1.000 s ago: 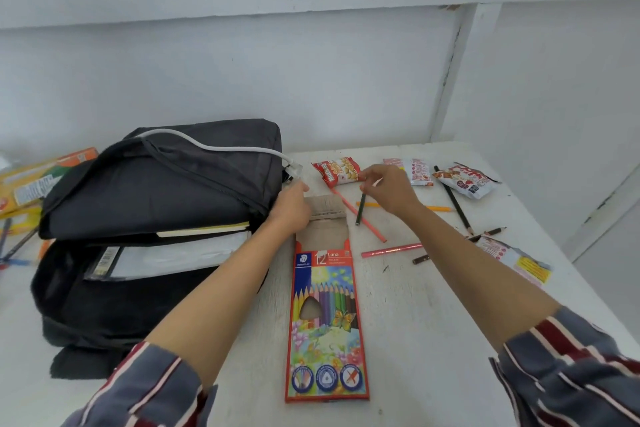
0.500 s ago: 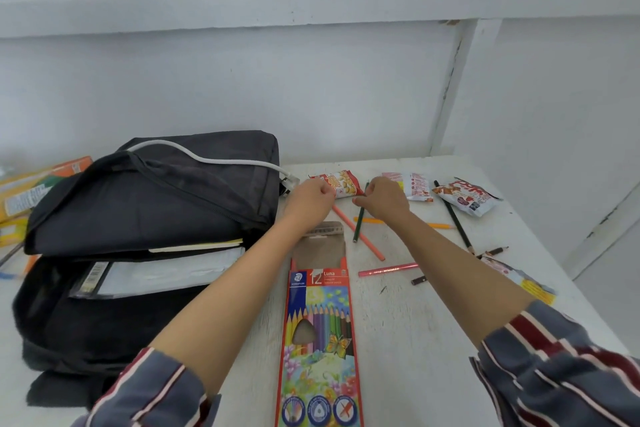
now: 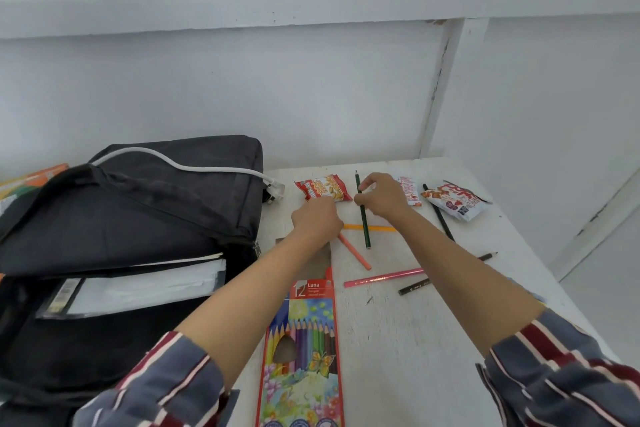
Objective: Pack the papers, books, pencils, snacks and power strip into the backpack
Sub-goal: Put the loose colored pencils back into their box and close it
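Black fabric backpack (image 3: 121, 218) lies at left w/ its main compartment gaping, and white papers (image 3: 145, 284) are stacked inside. A white power cord (image 3: 180, 166) arcs over its top, plug hanging off the right side. Next comes a red 12-pencil box (image 3: 304, 340), flat on the white table (image 3: 415, 340), flap open. Left hand (image 3: 317, 220) sits knuckles-up just below a red snack pack (image 3: 323, 188) and over the salmon pencil (image 3: 355, 251); fingers are hidden, so can't tell if it holds anything. Right hand (image 3: 381, 196) pinches the dark green pencil (image 3: 363, 218) (thumb + index, near its far end), which crosses a yellow pencil (image 3: 377, 228). Another snack bag (image 3: 455, 201) lies farther right.
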